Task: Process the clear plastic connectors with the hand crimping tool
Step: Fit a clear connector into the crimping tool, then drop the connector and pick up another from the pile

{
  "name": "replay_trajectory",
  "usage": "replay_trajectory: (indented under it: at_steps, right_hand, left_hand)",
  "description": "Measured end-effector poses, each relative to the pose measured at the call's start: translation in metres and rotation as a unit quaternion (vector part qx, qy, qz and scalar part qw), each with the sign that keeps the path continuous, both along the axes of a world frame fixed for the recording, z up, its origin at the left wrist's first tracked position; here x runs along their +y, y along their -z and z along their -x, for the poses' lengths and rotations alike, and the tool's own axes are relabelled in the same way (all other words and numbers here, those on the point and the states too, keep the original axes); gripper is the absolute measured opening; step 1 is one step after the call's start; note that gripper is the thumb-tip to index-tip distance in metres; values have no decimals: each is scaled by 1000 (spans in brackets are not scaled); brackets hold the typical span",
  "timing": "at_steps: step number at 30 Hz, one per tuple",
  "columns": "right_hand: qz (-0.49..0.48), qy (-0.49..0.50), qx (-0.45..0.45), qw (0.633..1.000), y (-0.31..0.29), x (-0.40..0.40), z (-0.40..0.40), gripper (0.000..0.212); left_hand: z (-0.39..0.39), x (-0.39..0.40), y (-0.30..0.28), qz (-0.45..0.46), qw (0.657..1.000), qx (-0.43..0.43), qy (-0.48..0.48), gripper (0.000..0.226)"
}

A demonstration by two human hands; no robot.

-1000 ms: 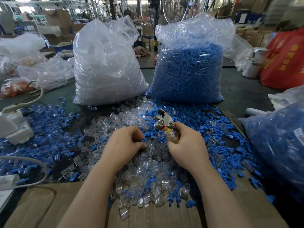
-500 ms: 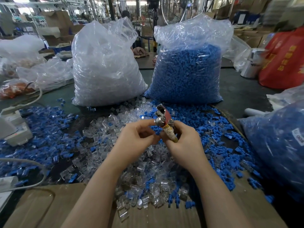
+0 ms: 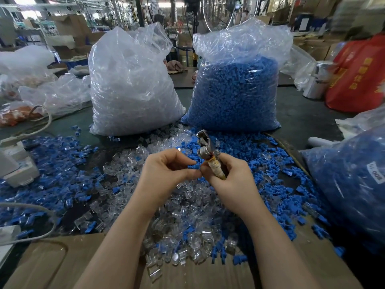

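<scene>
**Feeding the tool**

Rising off the pile of connectors (image 3: 183,205), the left hand (image 3: 166,174) is now meeting the right hand in mid-air; a second ago it was down among the clear parts in the middle of the table (image 3: 308,117). Its fingers are curling inward with the fingertips closing together near a blue part (image 3: 192,166), but whether they are pinching a clear connector I cannot tell, since anything that clear is vanishing against the heap behind. My reading is that a fresh piece has just been picked and is being brought to the tool, so the crimp itself is not yet made.

Just to its right, the tool (image 3: 205,147) is standing nearly upright, its metal head tipping away toward the far edge. The right hand (image 3: 229,180) is wrapping its fingers round the taped handle, holding it firmly. The head seems slightly parted, though motion blur is making that hard to judge.

The loose connectors are lying across the table's middle down to the cardboard (image 3: 62,265) at the near edge, mixed with blue pieces. A clear bag (image 3: 133,84) and a blue bag (image 3: 235,90) are standing behind.

The palm sides of both hands are facing away, so the contact between fingertips and tool is staying hidden.
</scene>
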State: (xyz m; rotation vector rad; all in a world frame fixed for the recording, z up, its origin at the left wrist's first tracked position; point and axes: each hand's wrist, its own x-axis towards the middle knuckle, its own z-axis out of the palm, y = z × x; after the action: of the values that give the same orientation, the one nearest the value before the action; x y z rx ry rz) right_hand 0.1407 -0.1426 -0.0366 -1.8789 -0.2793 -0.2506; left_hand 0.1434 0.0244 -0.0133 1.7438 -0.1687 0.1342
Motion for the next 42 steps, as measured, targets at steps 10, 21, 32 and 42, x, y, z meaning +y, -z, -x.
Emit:
replay_trajectory:
  at_steps: [10, 21, 32, 42]
  right_hand:
    - [34, 13, 10, 999, -1, 0, 0, 14]
    - [74, 93, -26, 993, 4, 1, -1, 16]
    - [62, 85, -17, 994, 2, 5, 0, 8]
    - [-48, 57, -22, 997, -2, 5, 0, 18]
  left_hand:
    - [-2, 0, 2, -126, 991, -46, 9, 24]
    - [-12, 9, 25, -468, 883, 31, -23, 20]
    - [-11, 5, 21, -222, 968, 60, -104, 17]
    - [-4, 4, 9, -32, 997, 62, -29, 23]
